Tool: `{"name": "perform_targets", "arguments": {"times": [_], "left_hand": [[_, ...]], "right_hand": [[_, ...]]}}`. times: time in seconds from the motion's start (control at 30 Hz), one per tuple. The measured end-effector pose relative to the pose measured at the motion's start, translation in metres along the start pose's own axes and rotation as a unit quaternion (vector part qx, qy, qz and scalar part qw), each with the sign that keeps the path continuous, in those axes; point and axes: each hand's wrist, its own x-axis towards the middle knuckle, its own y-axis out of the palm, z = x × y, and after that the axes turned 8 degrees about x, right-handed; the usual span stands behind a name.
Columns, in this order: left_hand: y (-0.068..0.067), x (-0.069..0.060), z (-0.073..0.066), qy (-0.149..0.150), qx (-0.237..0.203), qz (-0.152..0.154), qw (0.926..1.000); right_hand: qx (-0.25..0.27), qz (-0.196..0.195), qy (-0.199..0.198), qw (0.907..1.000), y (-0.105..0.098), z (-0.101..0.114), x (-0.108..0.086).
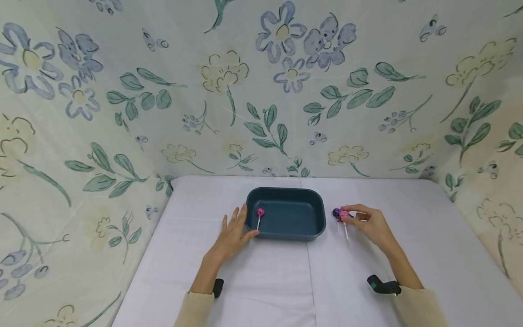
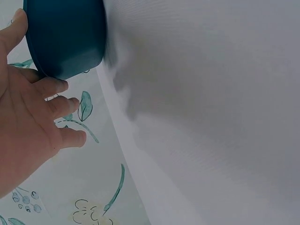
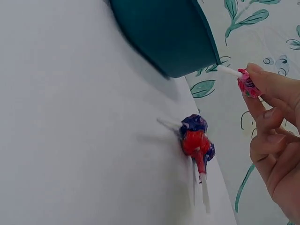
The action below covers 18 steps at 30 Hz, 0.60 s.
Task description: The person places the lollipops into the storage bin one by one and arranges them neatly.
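Beige sleeve (image 1: 195,309) at left; left hand (image 1: 230,236) fingers spread, touching left end of dark teal tray (image 1: 292,218). Pink lollipop (image 1: 260,212) inside, just right of those fingers, stick toward person; only head view shows it. Right hand (image 1: 369,223), right of tray, pinching second pink lollipop (image 3: 248,85) by its wrapped head; stick points back toward person, long axis roughly front to back. Right wrist view alone separates red lollipop (image 3: 196,143) from blue-purple lollipops (image 3: 194,123), on white-covered desk (image 1: 261,281) near that hand.
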Motion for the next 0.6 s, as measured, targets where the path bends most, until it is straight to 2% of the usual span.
{"name": "perform_targets", "arguments": {"times": [0.27, 0.6], "left_hand": [[0.001, 0.001, 0.002, 0.006, -0.005, 0.001, 1.0], [-0.001, 0.001, 0.001, 0.006, 0.001, 0.0, 1.0]], "right_hand": [[0.061, 0.007, -0.01, 0.9981, 0.019, 0.031, 0.021], [0.082, 0.031, -0.036, 0.9954, 0.062, 0.054, 0.05]]}}
